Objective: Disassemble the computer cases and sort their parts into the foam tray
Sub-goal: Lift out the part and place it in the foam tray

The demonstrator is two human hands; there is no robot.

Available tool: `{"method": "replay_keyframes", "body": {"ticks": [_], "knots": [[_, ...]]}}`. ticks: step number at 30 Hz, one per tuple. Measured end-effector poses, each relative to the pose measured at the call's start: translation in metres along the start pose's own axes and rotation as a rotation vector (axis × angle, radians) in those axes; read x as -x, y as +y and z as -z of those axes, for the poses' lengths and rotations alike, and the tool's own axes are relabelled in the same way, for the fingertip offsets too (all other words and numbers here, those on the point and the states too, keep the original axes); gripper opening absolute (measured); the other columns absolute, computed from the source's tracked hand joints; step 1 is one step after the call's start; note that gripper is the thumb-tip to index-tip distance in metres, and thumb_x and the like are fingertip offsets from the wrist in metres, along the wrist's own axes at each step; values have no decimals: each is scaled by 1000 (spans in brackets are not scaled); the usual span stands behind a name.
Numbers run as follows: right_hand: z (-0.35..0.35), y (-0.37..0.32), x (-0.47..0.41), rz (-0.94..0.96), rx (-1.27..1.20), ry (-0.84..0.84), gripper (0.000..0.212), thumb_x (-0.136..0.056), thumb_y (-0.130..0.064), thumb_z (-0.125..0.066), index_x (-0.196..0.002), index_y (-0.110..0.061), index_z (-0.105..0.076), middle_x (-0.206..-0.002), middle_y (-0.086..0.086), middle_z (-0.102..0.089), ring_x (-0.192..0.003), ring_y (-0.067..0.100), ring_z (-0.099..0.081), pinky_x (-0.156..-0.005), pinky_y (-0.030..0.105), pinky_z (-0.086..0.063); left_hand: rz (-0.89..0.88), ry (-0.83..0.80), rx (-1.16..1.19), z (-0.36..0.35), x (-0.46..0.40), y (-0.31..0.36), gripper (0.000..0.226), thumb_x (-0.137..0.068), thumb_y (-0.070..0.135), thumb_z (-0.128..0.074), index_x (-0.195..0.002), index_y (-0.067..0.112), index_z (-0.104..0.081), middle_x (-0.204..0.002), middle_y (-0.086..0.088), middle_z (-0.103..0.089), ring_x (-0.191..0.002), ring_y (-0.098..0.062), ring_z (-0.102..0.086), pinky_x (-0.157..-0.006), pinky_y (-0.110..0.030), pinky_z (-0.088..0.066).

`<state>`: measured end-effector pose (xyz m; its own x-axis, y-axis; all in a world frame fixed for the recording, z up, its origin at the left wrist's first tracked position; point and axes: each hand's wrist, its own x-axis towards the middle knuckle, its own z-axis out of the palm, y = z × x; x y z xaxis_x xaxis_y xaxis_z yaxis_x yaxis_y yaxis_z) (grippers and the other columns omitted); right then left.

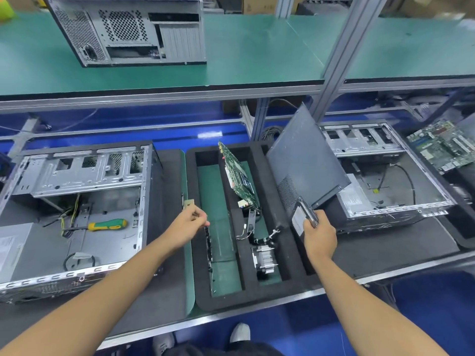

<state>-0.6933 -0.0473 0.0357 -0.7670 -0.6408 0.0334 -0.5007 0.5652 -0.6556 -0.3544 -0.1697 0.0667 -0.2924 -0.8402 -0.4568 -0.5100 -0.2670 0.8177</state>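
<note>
— Foam tray (191, 227) already holds a board (237, 173) and heatsink (264, 259)?
— Yes. Right hand (318, 235) grips a drive (303, 217) above its right slot; left hand (189, 226) pinches something small. Both cases (77, 209) remain partly full.

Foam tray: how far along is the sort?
Done: green circuit board and finned heatsink sit in the black foam tray. In hand: right hand grips a hard drive; left hand pinches something small. Left: both open cases still hold parts and cables.
</note>
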Motion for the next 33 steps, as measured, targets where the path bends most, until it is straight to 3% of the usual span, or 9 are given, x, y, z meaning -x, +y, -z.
{"method": "replay_keyframes", "body": {"ticks": [3,8,11,13,17,20,22,28,33], "knots": [[-3,4,2,-64,80,-58,8,-87,-16,-56,-85,-23,-53,-65,-8,-58,-58,20,-53,-56,32,-38,6,19,25,3,-1,-4,6,-99,14,-57,-103,14,-62,-95,3,-78,-81,4,-71,-70,-22,-46],[-10,23,14,-173,48,-167,14,-88,-13,-61,-77,-21,-55,-67,-3,-60,-58,12,-53,-50,27,-34,-15,47,49,10,0,-11,3,-99,12,-61,-100,14,-62,-93,1,-78,-82,2,-72,-67,-11,-48],[-15,27,22,-190,-24,-153,20,-91,-12,-63,-79,-24,-53,-69,-4,-59,-63,16,-57,-51,27,-35,-25,40,50,16,2,-14,4,-97,18,-65,-100,19,-63,-94,4,-78,-85,-1,-73,-74,-20,-47],[-17,22,24,-178,13,-171,12,-92,-14,-64,-93,-23,-56,-84,-3,-65,-76,26,-63,-61,33,-42,-33,36,54,18,2,-15,5,-96,20,-67,-100,20,-64,-96,3,-77,-87,-4,-73,-75,-21,-47],[-25,-3,20,29,195,-158,35,-86,-13,-72,-115,-21,-55,-112,2,-60,-103,28,-59,-82,42,-49,-53,16,49,22,5,-11,4,-100,15,-60,-101,18,-63,-103,-4,-75,-83,1,-72,-75,-17,-47],[-40,-41,24,182,114,-160,40,-84,-8,-72,-119,-19,-54,-117,5,-53,-106,23,-50,-82,39,-46,-93,6,28,27,11,-5,14,-106,10,-49,-102,17,-61,-105,-3,-75,-84,3,-70,-79,-19,-47],[-54,-73,32,307,37,-228,38,-84,-5,-69,-115,-22,-55,-117,-1,-50,-106,14,-43,-84,34,-43,-140,4,39,34,18,0,15,-106,8,-49,-102,16,-61,-106,-5,-74,-89,1,-70,-79,-16,-48],[-107,-188,85,756,-81,-395,32,-78,-1,-66,-102,-21,-63,-109,-8,-49,-103,12,-41,-88,29,-39,-301,71,48,83,40,2,5,-102,13,-59,-102,17,-63,-105,-8,-73,-105,-27,-67,-97,-37,-50],[-149,-266,137,832,-199,-540,24,-80,-8,-61,-100,-22,-63,-107,-8,-49,-104,14,-43,-87,35,-43,-265,197,67,139,49,-26,11,-101,11,-59,-95,20,-61,-95,-4,-73,-92,-13,-70,-82,-27,-51]]}}
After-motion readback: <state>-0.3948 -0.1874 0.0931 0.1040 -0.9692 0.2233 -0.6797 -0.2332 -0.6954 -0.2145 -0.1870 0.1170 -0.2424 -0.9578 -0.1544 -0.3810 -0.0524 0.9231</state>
